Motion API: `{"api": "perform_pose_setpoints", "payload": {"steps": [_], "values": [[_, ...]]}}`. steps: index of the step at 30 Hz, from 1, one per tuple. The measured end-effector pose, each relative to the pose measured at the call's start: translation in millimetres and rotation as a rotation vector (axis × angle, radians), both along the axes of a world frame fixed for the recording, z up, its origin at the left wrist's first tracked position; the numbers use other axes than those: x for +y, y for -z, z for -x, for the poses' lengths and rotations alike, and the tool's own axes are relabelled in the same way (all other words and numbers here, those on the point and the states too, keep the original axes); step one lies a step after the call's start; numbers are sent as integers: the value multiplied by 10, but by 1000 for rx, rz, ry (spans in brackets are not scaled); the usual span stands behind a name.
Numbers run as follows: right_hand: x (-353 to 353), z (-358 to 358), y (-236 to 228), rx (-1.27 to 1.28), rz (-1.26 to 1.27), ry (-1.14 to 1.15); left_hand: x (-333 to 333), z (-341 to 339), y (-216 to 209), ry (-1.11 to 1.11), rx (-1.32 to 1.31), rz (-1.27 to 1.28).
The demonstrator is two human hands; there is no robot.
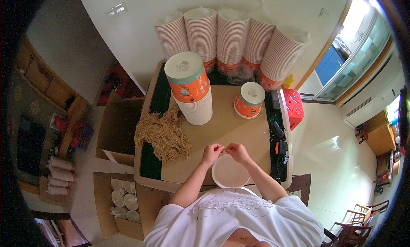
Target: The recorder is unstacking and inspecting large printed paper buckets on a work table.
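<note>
My left hand and my right hand meet fingertip to fingertip above the table's near edge. Both are closed in a pinch on a thin cord, of which only a faint strand shows. Just below them, a white paper bucket stands with its round opening towards me, close against my shirt. To the left lies a loose heap of tan cords. Beyond it rises a stack of upturned paper buckets, the top one orange and green. A shorter orange stack sits to the right.
Several tall wrapped stacks of buckets line the wall at the back. Brown cardboard covers the tabletop. Black adapters and wires lie along its right edge, near a red stool. An open carton of wrapped buckets stands on the floor, left.
</note>
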State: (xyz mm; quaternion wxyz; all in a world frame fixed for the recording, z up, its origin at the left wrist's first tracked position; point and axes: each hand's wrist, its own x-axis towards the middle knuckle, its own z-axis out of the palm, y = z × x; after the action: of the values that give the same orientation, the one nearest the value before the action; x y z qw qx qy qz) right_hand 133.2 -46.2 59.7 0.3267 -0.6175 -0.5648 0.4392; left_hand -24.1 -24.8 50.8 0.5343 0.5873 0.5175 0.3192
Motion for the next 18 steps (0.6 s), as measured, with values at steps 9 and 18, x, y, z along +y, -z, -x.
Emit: {"api": "perform_pose_setpoints", "payload": {"steps": [9,18], "values": [[19,-17,138,-22,-3,21,34,-13,192,-65,-53,-79],[-7,-30,64,-49,-6,10,15,-33,40,45,-17,-102]]}}
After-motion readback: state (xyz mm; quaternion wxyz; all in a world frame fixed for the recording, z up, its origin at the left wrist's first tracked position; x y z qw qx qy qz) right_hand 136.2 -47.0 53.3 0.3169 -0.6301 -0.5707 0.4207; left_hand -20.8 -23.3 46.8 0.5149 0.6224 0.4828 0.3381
